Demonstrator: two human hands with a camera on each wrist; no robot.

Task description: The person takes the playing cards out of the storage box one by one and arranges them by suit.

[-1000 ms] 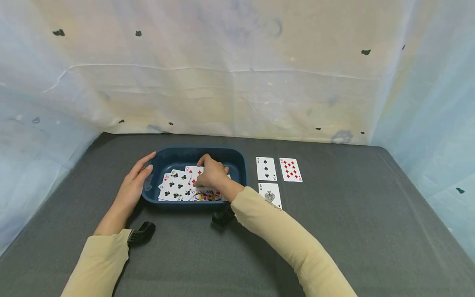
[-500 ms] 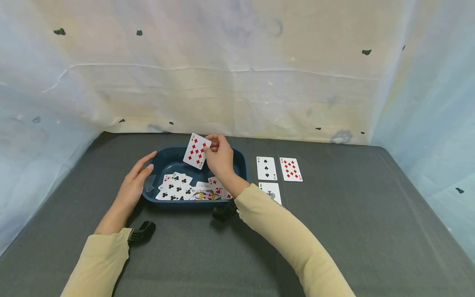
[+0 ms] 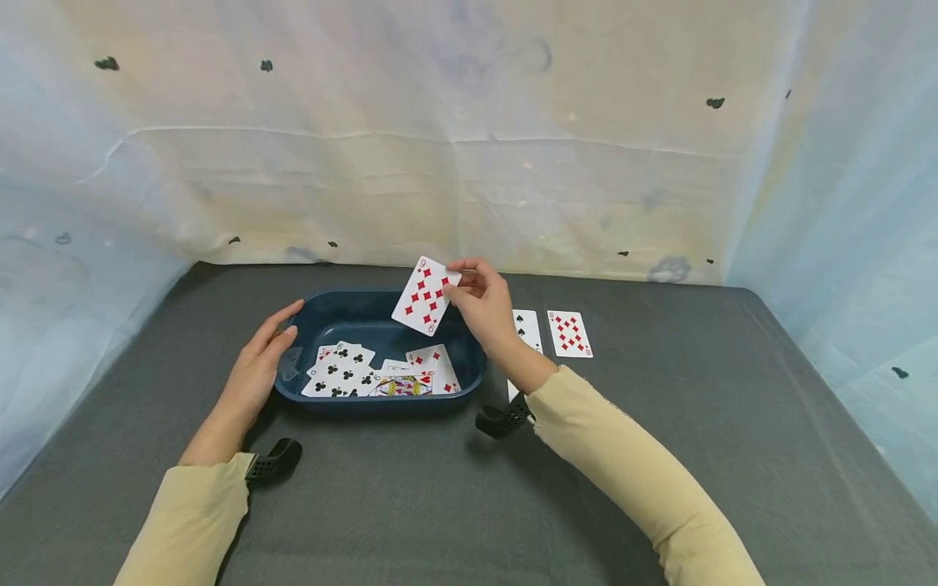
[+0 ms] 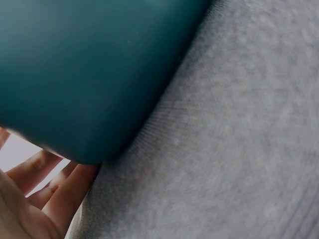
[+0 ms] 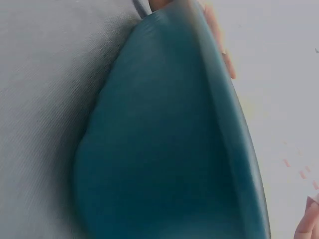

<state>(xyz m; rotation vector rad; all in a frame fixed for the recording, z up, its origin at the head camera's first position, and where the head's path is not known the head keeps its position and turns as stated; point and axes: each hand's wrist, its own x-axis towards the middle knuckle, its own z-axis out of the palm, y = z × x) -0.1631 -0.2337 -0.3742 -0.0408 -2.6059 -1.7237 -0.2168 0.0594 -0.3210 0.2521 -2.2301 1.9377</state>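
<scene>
My right hand (image 3: 485,311) pinches a nine of diamonds playing card (image 3: 421,299) between thumb and fingers. The card is tilted, face toward the head camera, above the right part of a dark blue tray (image 3: 381,405). Inside the tray lie several loose face-up cards, among them a six of clubs (image 3: 339,374) and a face card (image 3: 403,385). My left hand (image 3: 252,370) rests against the tray's left end, fingers fairly straight. In the left wrist view its fingers (image 4: 70,196) touch the tray's outer wall. The right wrist view shows mostly the tray's outer side (image 5: 159,124).
Right of the tray, a ten of diamonds (image 3: 569,334) lies face up on the grey cloth-covered table (image 3: 696,391). Beside it, a three of spades (image 3: 529,330) is partly covered by my right hand and wrist. Pale draped fabric (image 3: 469,187) hangs behind and along both sides.
My right hand took the nine of diamonds up out of the tray, then moved right with it. The ace of spades on the table is now mostly hidden by the wrist. The left hand stayed put.
</scene>
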